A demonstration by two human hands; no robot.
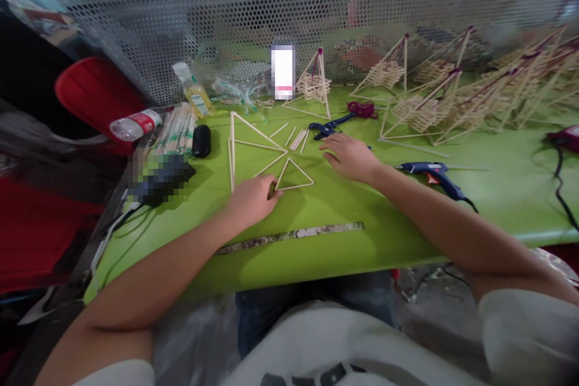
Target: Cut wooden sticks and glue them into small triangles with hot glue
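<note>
My left hand (253, 198) is closed at the lower left corner of a small triangle of thin wooden sticks (302, 172). My right hand (348, 157) is open, palm down, fingers stretched toward a dark blue hand tool (326, 128) with handles, partly hidden behind it. Whether the fingertips touch this tool, I cannot tell. Several short cut sticks (298, 139) lie between the hands. Behind my left hand, a larger stick frame (232, 148) stands on the green table (289, 265). A blue glue gun (429, 172) lies beside my right forearm, a glue stick at its rear.
Several finished stick pyramids (452, 102) crowd the right, with another pyramid (312, 87) at the back. Left are bundled sticks (174, 129), a bottle of yellow liquid (194, 93) and a black case (201, 141). A flat strip (298, 234) lies near the front edge. Perforated metal (244, 18) stands behind.
</note>
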